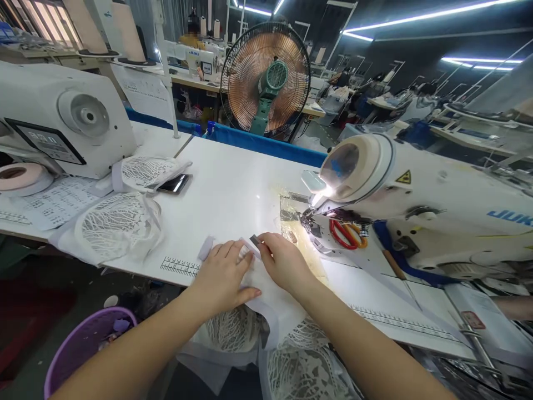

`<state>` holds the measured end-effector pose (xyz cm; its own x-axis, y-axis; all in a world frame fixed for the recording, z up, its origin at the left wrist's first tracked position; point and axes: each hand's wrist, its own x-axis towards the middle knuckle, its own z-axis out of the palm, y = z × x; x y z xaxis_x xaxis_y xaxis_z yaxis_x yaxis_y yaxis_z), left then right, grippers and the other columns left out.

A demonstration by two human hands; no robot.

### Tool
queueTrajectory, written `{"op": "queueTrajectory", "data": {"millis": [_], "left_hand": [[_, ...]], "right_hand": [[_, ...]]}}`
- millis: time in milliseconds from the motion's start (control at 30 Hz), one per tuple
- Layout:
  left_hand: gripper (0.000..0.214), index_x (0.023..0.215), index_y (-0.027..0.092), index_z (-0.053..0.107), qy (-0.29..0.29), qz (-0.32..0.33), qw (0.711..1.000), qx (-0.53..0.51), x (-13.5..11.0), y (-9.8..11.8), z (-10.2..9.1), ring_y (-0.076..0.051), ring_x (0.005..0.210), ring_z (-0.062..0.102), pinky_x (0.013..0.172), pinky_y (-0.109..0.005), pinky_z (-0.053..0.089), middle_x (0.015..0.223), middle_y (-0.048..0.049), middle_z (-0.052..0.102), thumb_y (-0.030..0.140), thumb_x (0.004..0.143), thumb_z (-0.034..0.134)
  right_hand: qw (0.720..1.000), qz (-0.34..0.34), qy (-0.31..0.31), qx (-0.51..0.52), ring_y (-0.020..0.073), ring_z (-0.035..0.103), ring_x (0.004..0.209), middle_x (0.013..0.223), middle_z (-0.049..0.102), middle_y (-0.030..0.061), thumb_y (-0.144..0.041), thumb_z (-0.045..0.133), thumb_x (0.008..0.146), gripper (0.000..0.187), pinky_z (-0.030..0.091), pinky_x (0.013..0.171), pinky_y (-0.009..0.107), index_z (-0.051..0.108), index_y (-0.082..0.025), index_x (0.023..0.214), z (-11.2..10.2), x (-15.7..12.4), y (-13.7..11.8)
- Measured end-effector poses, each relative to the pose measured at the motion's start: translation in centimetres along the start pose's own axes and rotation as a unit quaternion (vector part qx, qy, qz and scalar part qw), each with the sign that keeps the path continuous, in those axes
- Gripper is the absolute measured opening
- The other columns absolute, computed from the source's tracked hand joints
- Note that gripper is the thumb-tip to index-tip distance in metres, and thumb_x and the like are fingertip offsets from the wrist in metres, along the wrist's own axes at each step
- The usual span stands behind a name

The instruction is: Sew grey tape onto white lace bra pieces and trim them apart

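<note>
My left hand (222, 275) lies on a white lace-trimmed cloth (270, 294) at the table's front edge, its fingers flat and thumb apart. Just to the right, my right hand (285, 262) pinches a small dark flat piece (255, 240) against the cloth; its exact kind is too small to tell. The cloth drapes over the edge, and its lace cups (233, 329) hang below toward my lap. A pale strip end (205, 248) sticks out beyond my left fingertips.
A lit sewing machine (416, 183) stands at right, with red-handled scissors (342, 234) beside its needle area. At left are more lace pieces (114, 225), a phone (175, 183), a tape roll (23, 179) and another machine (62, 116). A purple basket (89, 322) sits below; a fan (266, 78) stands behind.
</note>
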<state>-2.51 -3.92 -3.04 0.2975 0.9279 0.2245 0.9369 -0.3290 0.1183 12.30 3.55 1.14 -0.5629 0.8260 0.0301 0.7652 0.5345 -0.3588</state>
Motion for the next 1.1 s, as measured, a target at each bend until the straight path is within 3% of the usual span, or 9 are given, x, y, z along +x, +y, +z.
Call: {"op": "queueTrajectory", "data": {"millis": [300,633,900,1100], "left_hand": [[0.063,0.125,0.016,0.048,0.027,0.012,0.999,-0.019,0.1,-0.3,0.5,-0.03,0.118,0.04,0.098,-0.045,0.033,0.127,-0.0147,0.048,0.061,0.081,0.042],[0.064,0.125,0.014,0.049,0.004,0.007,1.0,-0.009,0.4,0.0,-0.1,-0.031,0.118,0.042,0.099,-0.045,0.034,0.128,-0.0169,0.049,0.059,0.079,0.046],[0.061,0.125,0.014,0.049,-0.001,0.012,1.0,0.004,0.5,0.0,-0.2,-0.032,0.117,0.043,0.096,-0.047,0.035,0.126,-0.0178,0.05,0.056,0.08,0.048],[0.057,0.121,0.014,0.051,0.018,0.012,1.0,0.005,0.4,0.0,-0.1,-0.031,0.117,0.043,0.097,-0.047,0.035,0.124,-0.0172,0.051,0.055,0.082,0.046]], "right_hand": [[0.995,-0.003,-0.021,-0.095,0.0134,0.047,0.06,0.08,0.053,0.0038,-0.021,0.037,0.089,0.027,0.029,0.052,0.024,0.061,-0.021,0.099,1.8,1.8,-0.8],[0.983,-0.051,-0.048,-0.169,0.0138,0.049,0.058,0.074,0.051,0.0034,-0.016,0.043,0.082,0.018,0.023,0.048,0.026,0.059,-0.02,0.089,1.4,1.9,-0.8],[0.975,-0.029,-0.092,-0.2,0.0131,0.047,0.054,0.072,0.051,0.0045,-0.009,0.043,0.079,0.019,0.021,0.047,0.026,0.06,-0.017,0.082,-0.2,-0.2,-0.3],[0.986,-0.015,-0.034,-0.163,0.0134,0.047,0.058,0.074,0.051,0.0036,-0.015,0.038,0.086,0.027,0.024,0.048,0.024,0.061,-0.019,0.098,-0.1,-0.1,-0.5]]}}
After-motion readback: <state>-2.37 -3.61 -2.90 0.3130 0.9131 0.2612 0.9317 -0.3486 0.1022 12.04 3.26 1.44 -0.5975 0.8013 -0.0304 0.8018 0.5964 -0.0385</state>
